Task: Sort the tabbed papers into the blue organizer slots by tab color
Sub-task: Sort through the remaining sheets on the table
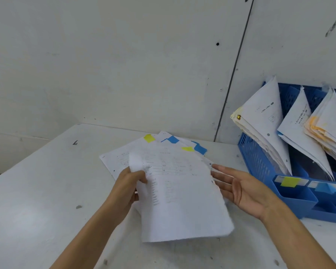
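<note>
White printed paper sheet (178,191), left hand (128,188) pinched its left edge, right hand (241,189) waited just right, fingers straight.

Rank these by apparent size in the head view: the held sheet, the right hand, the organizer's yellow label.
1. held sheet
2. right hand
3. yellow label
The label lies farther from the camera.

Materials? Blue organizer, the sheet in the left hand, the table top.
Organizer: looks like moulded plastic, slight sheen, slotted lattice wall. Sheet, pinched by the left hand: thin matte printed paper, corner curling. Table top: probably painted or laminated board, smooth white, chipped and scuffed; core hidden.
</note>
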